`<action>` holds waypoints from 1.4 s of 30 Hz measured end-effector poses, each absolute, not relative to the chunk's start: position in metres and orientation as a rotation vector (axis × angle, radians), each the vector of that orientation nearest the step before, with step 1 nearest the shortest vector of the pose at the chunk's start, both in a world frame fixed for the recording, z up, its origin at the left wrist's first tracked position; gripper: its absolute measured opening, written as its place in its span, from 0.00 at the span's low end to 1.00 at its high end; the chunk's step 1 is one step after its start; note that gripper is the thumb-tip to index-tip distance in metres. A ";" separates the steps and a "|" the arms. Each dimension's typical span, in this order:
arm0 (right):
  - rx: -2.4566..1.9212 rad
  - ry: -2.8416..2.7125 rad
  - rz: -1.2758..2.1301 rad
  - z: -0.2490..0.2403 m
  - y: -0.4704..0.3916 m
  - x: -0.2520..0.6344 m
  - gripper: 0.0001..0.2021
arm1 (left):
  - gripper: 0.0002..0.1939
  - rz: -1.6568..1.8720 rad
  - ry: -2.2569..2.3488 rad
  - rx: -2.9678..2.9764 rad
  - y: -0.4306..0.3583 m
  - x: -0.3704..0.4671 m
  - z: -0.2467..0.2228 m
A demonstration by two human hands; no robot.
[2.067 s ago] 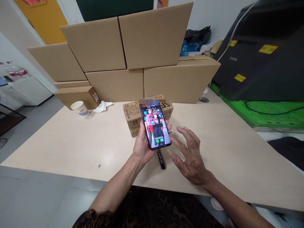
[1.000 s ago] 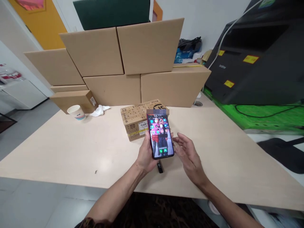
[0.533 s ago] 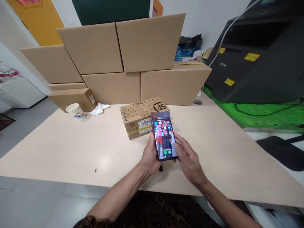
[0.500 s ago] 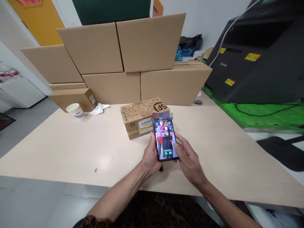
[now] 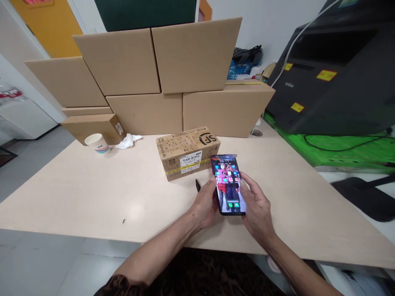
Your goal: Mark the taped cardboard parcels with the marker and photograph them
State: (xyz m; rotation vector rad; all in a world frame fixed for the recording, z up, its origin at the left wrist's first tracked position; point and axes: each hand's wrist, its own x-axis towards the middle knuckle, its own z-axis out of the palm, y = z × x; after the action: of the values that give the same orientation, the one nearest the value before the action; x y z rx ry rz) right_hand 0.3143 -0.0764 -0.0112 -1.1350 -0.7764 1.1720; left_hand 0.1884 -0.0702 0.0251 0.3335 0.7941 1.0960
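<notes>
Both my hands hold a smartphone (image 5: 230,189) above the table, its lit screen facing me with rows of app icons. My left hand (image 5: 205,205) wraps round the phone's left side. On the opposite edge, my right hand (image 5: 256,205) grips with the thumb along the side of the screen; its fingers are partly hidden behind the phone. Just left of the phone lies a black pen (image 5: 198,186), partly covered by my left hand. Behind it sits a closed cardboard parcel (image 5: 185,144) with a white label and yellow tape.
Large cardboard boxes (image 5: 142,115) are stacked along the back of the table (image 5: 77,197). A paper cup (image 5: 97,144) and crumpled tissue (image 5: 128,142) stand at the left. To the right are a big black printer (image 5: 324,90) on a green surface and a black stand base (image 5: 364,199).
Both hands have moved the phone to the right and slightly towards me. More of the parcel's label and the black pen now show.
</notes>
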 end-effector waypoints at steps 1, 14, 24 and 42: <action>-1.142 -0.771 1.169 -0.013 -0.075 0.317 0.30 | 0.21 1.109 0.788 0.355 -0.069 0.189 0.022; -1.181 -0.737 1.147 -0.022 -0.072 0.319 0.28 | 0.32 1.081 0.794 0.401 -0.064 0.189 0.008; -1.158 -0.691 1.155 -0.022 -0.073 0.321 0.28 | 0.30 1.041 0.819 0.451 -0.063 0.190 0.007; -1.286 -0.682 1.035 -0.039 0.011 0.381 0.35 | 0.35 1.018 0.986 0.650 -0.076 0.164 0.017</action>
State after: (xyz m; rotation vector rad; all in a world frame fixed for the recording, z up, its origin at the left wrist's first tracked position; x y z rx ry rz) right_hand 0.3807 0.0107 -0.0390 -1.2864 -0.6819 1.0347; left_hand 0.1643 -0.0764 0.0171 0.6504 0.9862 1.0180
